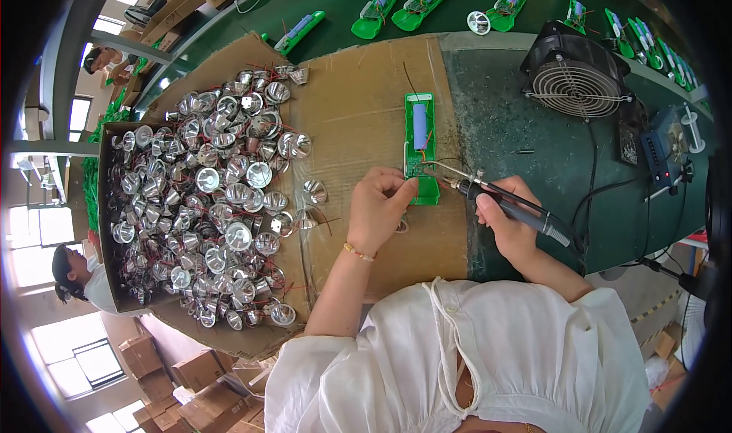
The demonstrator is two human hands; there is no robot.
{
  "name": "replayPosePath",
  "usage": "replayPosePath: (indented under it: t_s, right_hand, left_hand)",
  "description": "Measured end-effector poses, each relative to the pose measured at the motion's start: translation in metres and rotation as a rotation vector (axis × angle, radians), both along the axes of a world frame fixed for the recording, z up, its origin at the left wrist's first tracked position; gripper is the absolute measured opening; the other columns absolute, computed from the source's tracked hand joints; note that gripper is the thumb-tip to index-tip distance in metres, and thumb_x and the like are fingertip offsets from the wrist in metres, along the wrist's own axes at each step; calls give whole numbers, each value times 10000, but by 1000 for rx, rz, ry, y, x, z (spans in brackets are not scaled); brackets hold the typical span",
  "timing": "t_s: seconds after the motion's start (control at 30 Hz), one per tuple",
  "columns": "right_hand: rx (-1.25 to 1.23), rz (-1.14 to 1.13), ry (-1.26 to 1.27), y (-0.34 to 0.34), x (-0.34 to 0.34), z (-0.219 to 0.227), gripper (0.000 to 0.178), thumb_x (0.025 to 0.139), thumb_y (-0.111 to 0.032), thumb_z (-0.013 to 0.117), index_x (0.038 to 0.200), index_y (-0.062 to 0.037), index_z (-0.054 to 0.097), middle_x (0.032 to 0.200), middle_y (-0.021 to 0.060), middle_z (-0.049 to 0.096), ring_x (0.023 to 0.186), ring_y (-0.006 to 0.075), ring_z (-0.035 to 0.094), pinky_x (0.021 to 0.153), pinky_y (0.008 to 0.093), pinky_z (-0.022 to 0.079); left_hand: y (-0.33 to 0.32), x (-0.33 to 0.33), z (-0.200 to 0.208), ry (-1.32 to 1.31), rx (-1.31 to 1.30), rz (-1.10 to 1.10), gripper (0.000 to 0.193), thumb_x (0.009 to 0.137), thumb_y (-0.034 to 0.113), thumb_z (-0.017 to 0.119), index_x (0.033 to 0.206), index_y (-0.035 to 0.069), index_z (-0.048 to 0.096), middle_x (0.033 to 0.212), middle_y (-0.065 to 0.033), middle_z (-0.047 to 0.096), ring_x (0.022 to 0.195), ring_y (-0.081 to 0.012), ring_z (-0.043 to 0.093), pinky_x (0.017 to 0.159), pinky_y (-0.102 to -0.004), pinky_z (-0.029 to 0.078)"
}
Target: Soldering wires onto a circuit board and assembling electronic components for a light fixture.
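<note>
Casing (426,194) w/ 1 batt (420,126); R hand (512,226): 1 iron (535,221).

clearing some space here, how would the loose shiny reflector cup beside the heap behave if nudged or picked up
The reflector cup would probably roll in a curve, given its round rim and tapered body. Its polished surface may feel slippery. Being hollow, it's likely light for its size.

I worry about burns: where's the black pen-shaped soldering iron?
The soldering iron is in the right hand, right of the head view's centre, near the green plastic case.
</note>
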State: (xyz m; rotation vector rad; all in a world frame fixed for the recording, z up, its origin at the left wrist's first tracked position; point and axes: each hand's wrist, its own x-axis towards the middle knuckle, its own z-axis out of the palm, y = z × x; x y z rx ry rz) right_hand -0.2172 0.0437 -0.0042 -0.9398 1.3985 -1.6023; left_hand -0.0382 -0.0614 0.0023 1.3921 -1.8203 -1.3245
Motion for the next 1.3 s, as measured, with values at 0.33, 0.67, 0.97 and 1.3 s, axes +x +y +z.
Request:
replayPosePath:
  t_s: [0.33, 0.67, 0.97, 1.3]
  right_hand:
    - [-14, 42, 171, -2, -3, -4, 153, 818, -86, 645, 839, -1, 520, 656, 32, 589, 560, 52, 519, 498, 201, 425]
    - [27, -44, -28, 1, 2, 0, 154, 822, -95, 642, 838, -3, 520, 669, 62, 593, 562, 73, 545, 509, 218, 455]
    - [-24, -37, -13, 6, -8, 3, 166, 824, -102, 638, 856, 4, 515, 682, 65, 601, 567, 73, 555, 509, 210, 469]
    - [-17, -185, -13, 19, -47, -7, 150, 820, -97, 634, 823, -8, 513, 656, 50, 583, 546, 71, 532, 506, 214, 446]
  left_hand:
    - [-2, -3, 5, 18, 50, -3, 197, 784, 159, 666, 710, -24, 662, 871, -80, 585, 568, -116, 552, 510, -248, 439]
    - [-1, -1, 1, 52, 63, 24, 203, 786, 153, 657, 699, -30, 659, 862, -81, 582, 578, -119, 551, 500, -245, 433]
    - [-1, -4, 1, 22, 41, 21, 208, 781, 155, 653, 689, -31, 648, 838, -88, 583, 615, -136, 558, 536, -257, 438]
    - [6, 6, 7, 62, -22, 92, 171, 815, 143, 647, 833, -27, 660, 829, -82, 629, 688, -112, 580, 596, -230, 451]
